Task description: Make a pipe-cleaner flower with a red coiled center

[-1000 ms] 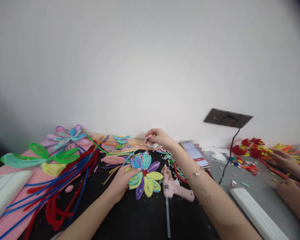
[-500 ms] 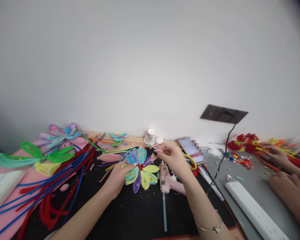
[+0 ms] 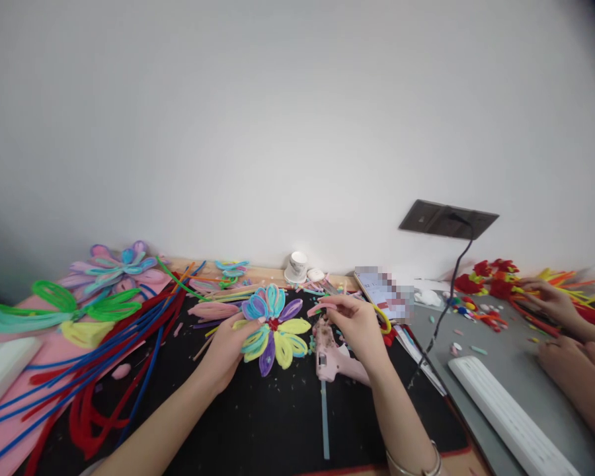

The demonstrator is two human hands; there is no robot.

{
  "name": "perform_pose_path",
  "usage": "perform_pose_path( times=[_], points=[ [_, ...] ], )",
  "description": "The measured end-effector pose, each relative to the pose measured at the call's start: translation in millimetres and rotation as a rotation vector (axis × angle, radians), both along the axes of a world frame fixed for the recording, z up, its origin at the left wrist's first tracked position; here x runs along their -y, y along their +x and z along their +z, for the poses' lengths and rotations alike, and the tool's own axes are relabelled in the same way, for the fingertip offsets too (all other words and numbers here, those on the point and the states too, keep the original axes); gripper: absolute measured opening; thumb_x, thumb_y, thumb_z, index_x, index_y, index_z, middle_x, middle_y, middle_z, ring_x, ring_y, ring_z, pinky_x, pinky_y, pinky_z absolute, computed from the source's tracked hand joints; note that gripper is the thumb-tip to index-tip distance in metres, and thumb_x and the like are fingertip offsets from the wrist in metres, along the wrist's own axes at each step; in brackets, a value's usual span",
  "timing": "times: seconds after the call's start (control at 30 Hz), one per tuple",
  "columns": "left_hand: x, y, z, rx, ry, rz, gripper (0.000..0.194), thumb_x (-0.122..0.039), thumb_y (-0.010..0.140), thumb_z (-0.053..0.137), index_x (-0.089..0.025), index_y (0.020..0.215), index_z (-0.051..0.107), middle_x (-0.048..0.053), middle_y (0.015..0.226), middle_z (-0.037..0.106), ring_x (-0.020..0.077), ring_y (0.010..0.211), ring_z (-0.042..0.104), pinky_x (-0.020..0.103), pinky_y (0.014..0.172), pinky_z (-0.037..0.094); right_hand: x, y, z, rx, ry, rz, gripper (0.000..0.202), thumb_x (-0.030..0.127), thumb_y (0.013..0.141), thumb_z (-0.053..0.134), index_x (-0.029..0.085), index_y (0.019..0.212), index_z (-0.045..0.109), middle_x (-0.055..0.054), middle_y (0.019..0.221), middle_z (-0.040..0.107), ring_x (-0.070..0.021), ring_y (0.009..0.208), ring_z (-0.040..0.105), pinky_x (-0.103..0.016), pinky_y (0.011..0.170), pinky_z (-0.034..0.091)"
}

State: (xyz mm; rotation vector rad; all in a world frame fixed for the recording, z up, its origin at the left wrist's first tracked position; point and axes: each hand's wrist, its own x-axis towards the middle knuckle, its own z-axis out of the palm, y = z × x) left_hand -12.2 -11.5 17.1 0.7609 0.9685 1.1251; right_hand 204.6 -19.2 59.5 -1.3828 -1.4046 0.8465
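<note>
Pinched at its left side, a pipe-cleaner flower (image 3: 283, 350) with purple, blue and yellow petals and a red centre is held up by my left hand (image 3: 224, 354). Apart from it on the right, my right hand (image 3: 354, 330) grips a small pink pipe-cleaner petal (image 3: 322, 309) between thumb and fingers, over the nozzle end of a glue gun (image 3: 331, 354). The pink glue gun lies on the black mat (image 3: 258, 430), a pale glue stick (image 3: 325, 420) jutting from its back.
Loose blue pipe cleaners (image 3: 104, 360) and green and pastel flowers (image 3: 123, 264) lie left. A paper cup (image 3: 296, 266) and a phone (image 3: 384, 294) stand by the wall. A cable (image 3: 439, 317) hangs from the socket (image 3: 446, 219). Another person's hands (image 3: 575, 370) work at right, beside a white power strip (image 3: 510, 416).
My right hand has moved from the flower's upper right edge to the right and slightly down, taking the pink petal to the glue gun's tip. My left hand still holds the flower.
</note>
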Motion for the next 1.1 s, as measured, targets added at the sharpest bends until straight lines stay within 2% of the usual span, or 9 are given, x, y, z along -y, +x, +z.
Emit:
perform_pose_path(
  times=[0.13,0.2,0.3,0.4,0.47,0.6,0.7,0.9,1.1],
  points=[
    [0,1,2.6,-0.002,0.004,0.050,0.040,-0.031,0.062,0.078,-0.014,0.097,0.069,0.009,0.091,0.074,0.0261,0.087,0.067,0.036,0.082,0.049,2,-5,-3.5,0.021,0.029,-0.035,0.009,0.014,0.068,0.057,0.017,0.072,0.065,-0.005,0.078,0.070,-0.0183,0.072,0.064,-0.028,0.063,0.049],
    [-1,1,2.2,0.005,0.018,0.053,0.040,-0.031,0.062,0.078,-0.014,0.097,0.069,0.009,0.092,0.074,0.0260,0.088,0.067,0.035,0.082,0.049,3,-6,-6.2,0.019,0.038,-0.034,0.004,0.016,0.070,0.058,0.018,0.071,0.061,-0.004,0.076,0.068,-0.0178,0.070,0.063,-0.027,0.062,0.048],
    [-1,0,1.2,-0.009,0.024,0.056,0.035,-0.030,0.064,0.077,-0.014,0.095,0.069,0.008,0.090,0.074,0.0258,0.089,0.067,0.034,0.080,0.049,2,-5,-9.6,0.050,0.106,-0.031,0.008,0.017,0.077,0.053,0.019,0.082,0.059,-0.003,0.077,0.066,-0.0173,0.071,0.062,-0.028,0.064,0.048],
    [-2,0,0.6,-0.022,0.023,0.075,0.032,-0.029,0.064,0.077,-0.014,0.090,0.069,0.007,0.085,0.075,0.0260,0.088,0.068,0.033,0.077,0.050,0,-1,-10.6,0.187,0.234,-0.034,0.029,0.012,0.081,0.046,0.021,0.104,0.062,-0.005,0.095,0.065,-0.0187,0.086,0.060,-0.032,0.078,0.047],
    [-2,0,0.3,-0.022,0.028,0.082,0.031,-0.029,0.063,0.077,-0.014,0.089,0.069,0.007,0.085,0.075,0.0262,0.089,0.067,0.033,0.077,0.050,-1,1,-10.8,0.267,0.264,-0.023,0.038,0.010,0.082,0.042,0.022,0.110,0.064,-0.006,0.095,0.062,-0.0181,0.082,0.060,-0.032,0.077,0.047],
    [-2,-1,-0.5,-0.015,0.034,0.078,0.035,-0.031,0.063,0.077,-0.014,0.092,0.068,0.007,0.087,0.075,0.0267,0.092,0.067,0.033,0.079,0.049,-2,3,-12.9,0.227,0.243,0.024,0.038,0.009,0.082,0.039,0.020,0.103,0.069,-0.006,0.090,0.058,-0.0141,0.065,0.058,-0.030,0.066,0.049],
    [-2,-1,-1.4,-0.008,0.039,0.070,0.035,-0.032,0.064,0.077,-0.015,0.094,0.069,0.007,0.089,0.075,0.0258,0.093,0.066,0.033,0.080,0.049,-3,2,-14.7,0.215,0.261,0.024,0.034,0.011,0.083,0.043,0.021,0.100,0.071,-0.007,0.093,0.060,-0.0147,0.068,0.060,-0.030,0.067,0.049],
    [-1,-1,-1.0,-0.012,0.034,0.071,0.036,-0.032,0.062,0.079,-0.015,0.092,0.070,0.008,0.088,0.075,0.0254,0.089,0.067,0.033,0.079,0.050,-4,1,-17.0,0.236,0.281,-0.005,0.025,0.015,0.081,0.051,0.021,0.094,0.072,-0.007,0.093,0.066,-0.0197,0.087,0.062,-0.032,0.076,0.050],
    [-2,0,-0.2,-0.016,0.034,0.073,0.035,-0.033,0.060,0.079,-0.015,0.089,0.070,0.008,0.086,0.075,0.0242,0.084,0.068,0.033,0.077,0.050,-5,2,-25.1,0.160,0.179,-0.040,0.015,0.015,0.081,0.050,0.020,0.090,0.060,-0.004,0.082,0.067,-0.0189,0.075,0.065,-0.031,0.069,0.051]
  ],
)
